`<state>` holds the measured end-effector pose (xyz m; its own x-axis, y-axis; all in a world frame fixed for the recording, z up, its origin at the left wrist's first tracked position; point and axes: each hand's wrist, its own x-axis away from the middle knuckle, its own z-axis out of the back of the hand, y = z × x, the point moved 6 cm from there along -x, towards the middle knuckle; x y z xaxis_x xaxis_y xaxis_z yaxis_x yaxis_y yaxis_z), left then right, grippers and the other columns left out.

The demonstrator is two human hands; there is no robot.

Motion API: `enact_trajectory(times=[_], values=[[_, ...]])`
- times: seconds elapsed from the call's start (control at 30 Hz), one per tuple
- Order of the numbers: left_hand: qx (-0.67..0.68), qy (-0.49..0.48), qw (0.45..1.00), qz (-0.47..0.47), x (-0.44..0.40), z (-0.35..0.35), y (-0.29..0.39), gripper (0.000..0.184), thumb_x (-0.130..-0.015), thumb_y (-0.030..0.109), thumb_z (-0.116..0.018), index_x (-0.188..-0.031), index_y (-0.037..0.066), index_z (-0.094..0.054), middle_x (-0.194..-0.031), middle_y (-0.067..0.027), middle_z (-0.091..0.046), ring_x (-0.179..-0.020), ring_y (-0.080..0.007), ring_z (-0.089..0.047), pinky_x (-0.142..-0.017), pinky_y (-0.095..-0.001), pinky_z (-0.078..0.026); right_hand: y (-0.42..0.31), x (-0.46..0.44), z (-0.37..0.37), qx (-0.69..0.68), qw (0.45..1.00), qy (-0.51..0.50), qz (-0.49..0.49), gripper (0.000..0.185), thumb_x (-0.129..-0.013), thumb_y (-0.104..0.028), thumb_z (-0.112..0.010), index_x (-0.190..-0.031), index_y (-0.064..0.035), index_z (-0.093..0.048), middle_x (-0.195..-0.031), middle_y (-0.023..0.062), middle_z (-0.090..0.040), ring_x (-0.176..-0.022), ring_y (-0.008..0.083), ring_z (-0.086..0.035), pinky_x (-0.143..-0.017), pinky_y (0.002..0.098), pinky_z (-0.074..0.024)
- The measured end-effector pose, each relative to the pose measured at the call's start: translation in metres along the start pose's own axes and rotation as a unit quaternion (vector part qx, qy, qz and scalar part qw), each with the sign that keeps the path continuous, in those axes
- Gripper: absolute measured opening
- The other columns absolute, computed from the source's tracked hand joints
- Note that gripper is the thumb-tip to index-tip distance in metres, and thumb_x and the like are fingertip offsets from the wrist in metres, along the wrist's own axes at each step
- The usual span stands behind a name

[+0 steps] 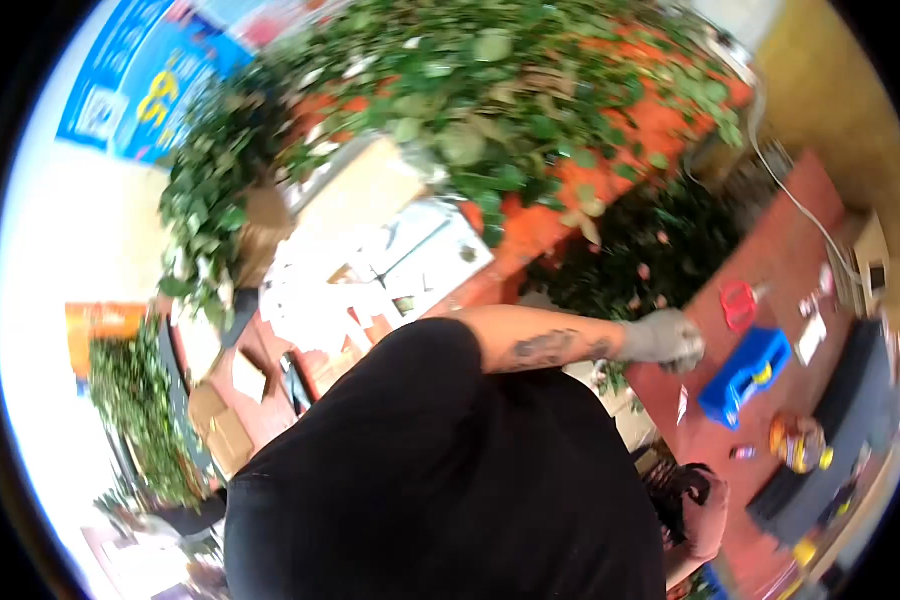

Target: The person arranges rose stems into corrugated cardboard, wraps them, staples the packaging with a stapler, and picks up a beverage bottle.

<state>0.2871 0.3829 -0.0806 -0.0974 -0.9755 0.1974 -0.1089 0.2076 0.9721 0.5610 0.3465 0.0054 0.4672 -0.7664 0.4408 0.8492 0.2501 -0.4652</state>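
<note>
My left hand (pixel 665 341), in a grey glove, is at the near edge of the red table (pixel 710 385) on the right. Its fingers look curled, but blur hides what they hold, if anything. Red-handled scissors (pixel 739 304) lie just beyond it, and a blue plastic tool or holder (pixel 745 377) is to the lower right. A few leaves (pixel 610 377) show below the wrist. The forearm is bare and tattooed, coming out of a black sleeve (pixel 410 370). My right hand does not show.
Cut leafy stems (pixel 470 110) cover an orange-red table at the back. Dark foliage with pink blooms (pixel 645 250) stands between the tables. White papers (pixel 320 290) lie left. A bottle with amber contents (pixel 799 443) lies right. A person in pink (pixel 705 525) is at lower right.
</note>
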Motion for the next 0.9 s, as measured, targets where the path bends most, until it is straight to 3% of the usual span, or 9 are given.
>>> enact_trajectory(times=[0.07, 0.1, 0.17, 0.2, 0.3, 0.4, 0.47, 0.73, 0.9], values=[[0.056, 0.195, 0.978, -0.044, 0.065, 0.11, 0.052, 0.022, -0.087, 0.019, -0.054, -0.088, 0.002, -0.068, -0.075, -0.0082, -0.068, -0.067, -0.0167, -0.066, -0.062, -0.0313, -0.053, -0.071, -0.06, -0.005, 0.034, 0.992, 0.03, 0.119, 0.04, -0.068, -0.004, -0.068, -0.108, -0.0031, -0.06, -0.114, 0.0145, -0.058, -0.109, 0.0312, -0.054, -0.096, 0.0381, -0.0412], [-0.029, 0.278, 0.936, -0.216, 0.118, 0.155, 0.079, 0.022, -0.089, 0.019, -0.054, -0.092, 0.002, -0.068, -0.081, -0.0075, -0.069, -0.074, -0.0169, -0.066, -0.069, -0.0308, -0.053, -0.108, -0.08, -0.013, 0.056, 0.973, 0.079, 0.209, 0.038, -0.072, 0.0, -0.065, -0.109, -0.0014, -0.059, -0.113, 0.0156, -0.058, -0.108, 0.0287, -0.056, -0.093, 0.0356, -0.0434], [-0.063, 0.358, 0.922, -0.136, 0.207, 0.219, 0.106, 0.025, -0.092, 0.022, -0.05, -0.096, 0.004, -0.068, -0.091, -0.0081, -0.069, -0.084, -0.0163, -0.064, -0.078, -0.029, -0.051, -0.173, -0.117, -0.05, -0.133, 0.975, 0.042, 0.176, 0.041, -0.07, -0.002, -0.065, -0.111, -0.002, -0.059, -0.119, 0.0183, -0.055, -0.111, 0.033, -0.052, -0.097, 0.0401, -0.0417], [-0.174, 0.388, 0.889, -0.169, 0.241, 0.25, 0.116, 0.025, -0.094, 0.022, -0.05, -0.096, 0.004, -0.067, -0.092, -0.0071, -0.069, -0.085, -0.0149, -0.064, -0.079, -0.0274, -0.05, -0.227, -0.126, -0.072, -0.314, 0.93, -0.113, 0.155, 0.043, -0.072, 0.001, -0.065, -0.114, 0.0, -0.056, -0.122, 0.0171, -0.053, -0.113, 0.0277, -0.052, -0.096, 0.0363, -0.045], [-0.149, 0.546, 0.82, -0.084, 0.326, 0.35, 0.114, 0.024, -0.094, 0.021, -0.051, -0.097, 0.003, -0.067, -0.087, -0.0058, -0.068, -0.08, -0.0127, -0.063, -0.076, -0.0268, -0.05, -0.325, -0.14, -0.145, -0.287, 0.884, -0.084, 0.361, 0.047, -0.071, -0.001, -0.07, -0.116, -0.0033, -0.054, -0.121, 0.0152, -0.054, -0.112, 0.031, -0.051, -0.096, 0.0385, -0.0422], [-0.214, 0.518, 0.828, -0.009, 0.346, 0.419, 0.093, 0.036, -0.094, 0.026, -0.056, -0.108, -0.006, -0.063, -0.102, -0.0094, -0.068, -0.092, -0.0156, -0.063, -0.086, -0.0285, -0.049, -0.384, -0.141, -0.181, -0.296, 0.875, -0.017, 0.382, 0.037, -0.072, -0.009, -0.07, -0.107, -0.0032, -0.061, -0.116, 0.0149, -0.058, -0.109, 0.0328, -0.052, -0.095, 0.0405, -0.0401], [-0.324, 0.482, 0.811, 0.071, 0.342, 0.438, 0.101, 0.034, -0.095, 0.026, -0.055, -0.107, -0.005, -0.064, -0.098, -0.0075, -0.069, -0.092, -0.0136, -0.062, -0.084, -0.028, -0.049, -0.401, -0.151, -0.207, -0.222, 0.912, -0.142, 0.314, 0.032, -0.073, -0.009, -0.069, -0.103, -0.0021, -0.064, -0.112, 0.0152, -0.06, -0.108, 0.032, -0.053, -0.095, 0.04, -0.0404], [-0.266, 0.35, 0.872, 0.217, 0.311, 0.513, 0.004, 0.039, -0.093, 0.034, -0.056, -0.098, -0.003, -0.067, -0.084, -0.0024, -0.066, -0.077, -0.0118, -0.058, -0.074, -0.0259, -0.047, -0.408, -0.17, -0.225, -0.208, 0.934, -0.008, 0.29, 0.032, -0.076, -0.011, -0.068, -0.105, -0.0006, -0.062, -0.103, 0.0139, -0.064, -0.1, 0.0319, -0.057, -0.09, 0.0383, -0.0435], [-0.208, 0.351, 0.868, 0.284, 0.305, 0.48, 0.045, 0.038, -0.089, 0.035, -0.061, -0.1, 0.0, -0.067, -0.109, -0.0108, -0.061, -0.089, -0.0163, -0.059, -0.078, -0.0299, -0.048, -0.417, -0.173, -0.219, -0.173, 0.948, -0.079, 0.256, 0.032, -0.076, -0.014, -0.068, -0.105, 0.0001, -0.061, -0.104, 0.0143, -0.063, -0.099, 0.0324, -0.057, -0.089, 0.0389, -0.0445]])
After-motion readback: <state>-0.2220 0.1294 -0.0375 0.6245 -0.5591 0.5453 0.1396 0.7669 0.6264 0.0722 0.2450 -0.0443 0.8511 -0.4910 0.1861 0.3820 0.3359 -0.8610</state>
